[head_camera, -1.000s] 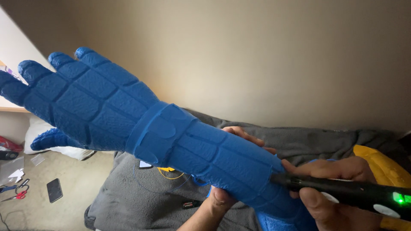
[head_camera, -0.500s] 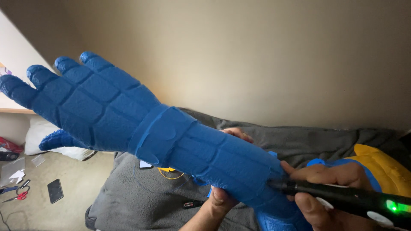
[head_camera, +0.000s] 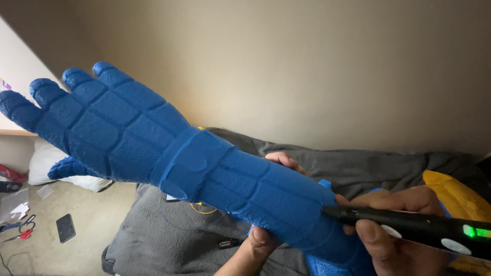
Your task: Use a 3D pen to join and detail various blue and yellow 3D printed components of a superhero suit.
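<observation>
A large blue textured model of a hand and forearm (head_camera: 153, 148) fills the middle of the view, its fingers pointing up to the left. My left hand (head_camera: 266, 232) grips the forearm part from below, fingers wrapped round its far side. My right hand (head_camera: 394, 225) holds a black pen-shaped tool (head_camera: 424, 227) with a green light and white buttons. The tool's tip touches the blue forearm near its lower end.
A grey blanket (head_camera: 169, 240) lies below, with a yellow and blue piece (head_camera: 450, 197) at the right. On the floor at left lie a dark phone (head_camera: 65, 227), scissors (head_camera: 18, 232) and a white cushion (head_camera: 46, 163). A beige wall (head_camera: 307, 66) is behind.
The blue hand model has shifted slightly right and lower in view. The pen tool stays against the forearm's lower end.
</observation>
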